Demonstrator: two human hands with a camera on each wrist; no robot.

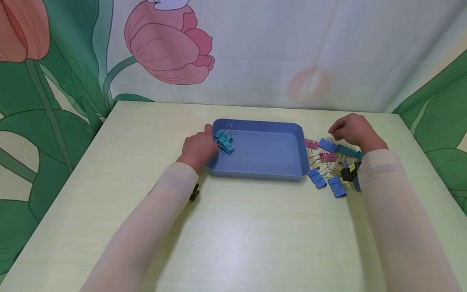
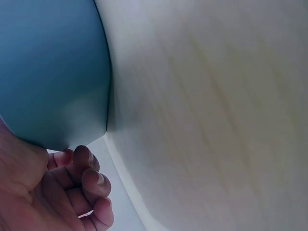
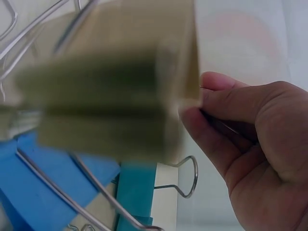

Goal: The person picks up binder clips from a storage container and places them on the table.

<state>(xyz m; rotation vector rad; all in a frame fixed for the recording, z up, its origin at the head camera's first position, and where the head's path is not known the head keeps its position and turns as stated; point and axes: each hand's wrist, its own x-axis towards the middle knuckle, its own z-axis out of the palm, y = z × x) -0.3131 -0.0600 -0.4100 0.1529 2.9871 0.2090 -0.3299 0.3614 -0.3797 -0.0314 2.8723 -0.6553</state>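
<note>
My left hand (image 1: 198, 148) grips the left end of a blue plastic tray (image 1: 262, 170), its thumb up at the rim; in the left wrist view its curled fingers (image 2: 94, 180) sit beside the tray's outer wall (image 2: 57, 72). Several teal binder clips (image 1: 225, 142) lie inside the tray next to that hand. To the right of the tray, my right hand (image 1: 354, 130) pinches with thumb and forefinger over a pile of binder clips. In the right wrist view its fingertips meet at the edge of a blurred olive-gold binder clip (image 3: 103, 101).
The pile holds blue clips (image 1: 337, 186), pink clips (image 1: 327, 156), teal clips (image 1: 346, 151) and a black clip (image 1: 348, 174), close against the tray's right end. Another black clip (image 1: 194, 192) lies by my left forearm. A flower-printed curtain (image 1: 255, 52) hangs behind the pale table (image 1: 233, 243).
</note>
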